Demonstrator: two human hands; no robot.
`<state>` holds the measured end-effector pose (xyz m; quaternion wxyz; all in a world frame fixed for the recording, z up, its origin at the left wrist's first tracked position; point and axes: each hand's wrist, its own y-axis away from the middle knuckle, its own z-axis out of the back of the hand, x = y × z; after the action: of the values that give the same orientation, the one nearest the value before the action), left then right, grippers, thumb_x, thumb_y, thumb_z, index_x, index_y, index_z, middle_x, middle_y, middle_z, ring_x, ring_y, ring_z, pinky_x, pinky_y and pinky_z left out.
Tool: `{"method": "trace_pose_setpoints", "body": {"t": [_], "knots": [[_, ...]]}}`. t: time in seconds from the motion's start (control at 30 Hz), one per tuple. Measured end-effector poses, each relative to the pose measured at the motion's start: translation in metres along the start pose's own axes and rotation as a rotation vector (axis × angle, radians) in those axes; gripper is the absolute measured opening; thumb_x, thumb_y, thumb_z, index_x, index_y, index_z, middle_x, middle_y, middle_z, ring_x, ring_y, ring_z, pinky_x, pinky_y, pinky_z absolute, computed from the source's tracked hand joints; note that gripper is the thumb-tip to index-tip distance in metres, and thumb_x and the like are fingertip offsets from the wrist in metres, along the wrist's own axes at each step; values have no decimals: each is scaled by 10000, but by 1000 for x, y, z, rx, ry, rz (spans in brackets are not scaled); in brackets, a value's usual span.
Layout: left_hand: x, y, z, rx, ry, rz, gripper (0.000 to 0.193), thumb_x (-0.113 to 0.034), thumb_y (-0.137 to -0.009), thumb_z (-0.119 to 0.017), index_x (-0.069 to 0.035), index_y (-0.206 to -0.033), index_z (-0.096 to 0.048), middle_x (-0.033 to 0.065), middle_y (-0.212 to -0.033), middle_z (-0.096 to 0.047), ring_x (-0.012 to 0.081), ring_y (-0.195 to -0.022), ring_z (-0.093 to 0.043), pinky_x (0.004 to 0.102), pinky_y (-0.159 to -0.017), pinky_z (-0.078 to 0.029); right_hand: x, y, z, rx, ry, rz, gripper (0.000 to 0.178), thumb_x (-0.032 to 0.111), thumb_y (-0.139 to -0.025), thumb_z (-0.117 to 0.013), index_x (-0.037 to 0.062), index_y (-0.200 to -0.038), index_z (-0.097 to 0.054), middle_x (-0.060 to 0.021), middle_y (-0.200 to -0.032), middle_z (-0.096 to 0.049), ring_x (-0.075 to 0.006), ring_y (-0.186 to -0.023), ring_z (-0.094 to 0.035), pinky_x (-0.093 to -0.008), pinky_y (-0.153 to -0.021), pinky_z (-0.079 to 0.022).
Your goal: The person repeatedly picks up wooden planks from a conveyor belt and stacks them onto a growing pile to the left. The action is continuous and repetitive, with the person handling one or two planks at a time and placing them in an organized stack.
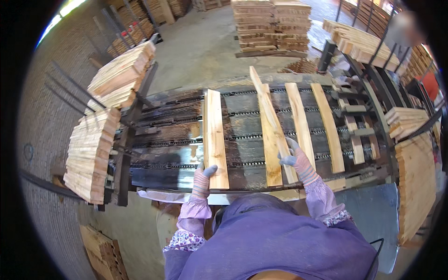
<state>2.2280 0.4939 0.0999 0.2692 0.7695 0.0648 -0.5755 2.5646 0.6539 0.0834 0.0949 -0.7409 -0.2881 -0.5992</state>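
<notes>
My left hand point(204, 177), in a striped grey-fingered glove, grips the near end of a pale wooden board point(216, 135) with the thumb on top. An edge of wood shows along that board's left side; I cannot tell if it is a second board. My right hand point(295, 156), gloved alike, has its fingers closed round the right edge of a narrow slanted board point(268, 109). This one lies across a yellower board point(271, 161). Just right of that hand is another board point(301, 121). All of them rest on a dark chain conveyor point(175, 142).
Further right on the chains lies one more board point(329, 128), with shorter pieces beyond. Stacked boards point(93, 151) stand on a rack at left, others point(413, 177) at right. Upright metal rods point(70, 91) rise beside the racks. A tall wood pile point(273, 28) stands behind.
</notes>
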Motion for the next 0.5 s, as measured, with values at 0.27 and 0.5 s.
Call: {"method": "trace_pose_setpoints", "body": {"t": [0.27, 0.5], "knots": [[-120, 118, -55, -234, -26, -556, 801, -212, -807, -847, -5, -1499, -500, 129, -1286, -656, 237, -1141, -668, 363, -995, -558, 11, -2, 39, 116, -74, 104, 827, 97, -768, -735, 42, -1538, -440, -104, -1184, -685, -162, -991, -678, -289, -821, -570], [-245, 93, -16, -805, -437, -1142, 1026, -75, -781, -875, 102, -1585, -263, 191, -1449, -509, 276, -1306, -526, 358, -1152, -409, 23, -1, 53, 140, -88, 107, 848, 88, -733, -751, 27, -1523, -447, -74, -1051, -683, -155, -926, -672, -290, -783, -577]]}}
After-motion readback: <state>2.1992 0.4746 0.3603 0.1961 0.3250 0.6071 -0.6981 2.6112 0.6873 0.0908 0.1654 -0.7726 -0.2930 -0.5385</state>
